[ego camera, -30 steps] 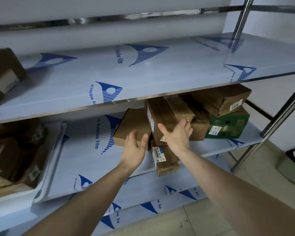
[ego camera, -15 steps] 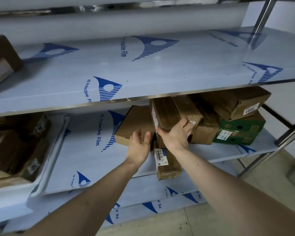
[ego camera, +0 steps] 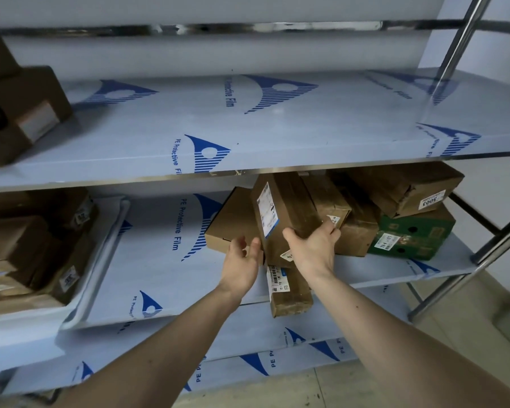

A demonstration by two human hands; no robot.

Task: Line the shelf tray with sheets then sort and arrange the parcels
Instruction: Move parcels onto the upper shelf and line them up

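Observation:
A pile of brown parcels lies on the middle shelf [ego camera: 165,284], which is covered in white sheet with blue print. My right hand [ego camera: 314,248] grips the lower end of a tall upright brown parcel [ego camera: 289,207] with a white and blue label. My left hand [ego camera: 242,260] is open, fingers apart, just left of that parcel and in front of a flat brown box [ego camera: 233,222]. A long narrow parcel [ego camera: 289,293] juts over the shelf's front edge below my right wrist. A green box [ego camera: 415,234] carries another brown parcel [ego camera: 407,187] at the right.
A white tray [ego camera: 112,240] at the middle shelf's left holds several brown parcels. The upper shelf [ego camera: 277,134] has a brown box [ego camera: 21,113] at its left end. Metal shelf posts [ego camera: 460,42] stand at the right. A lower shelf and tiled floor lie below.
My right hand has closed around the tall parcel's lower end and tipped it more upright. My left hand has drifted closer to it. The view has shifted slightly.

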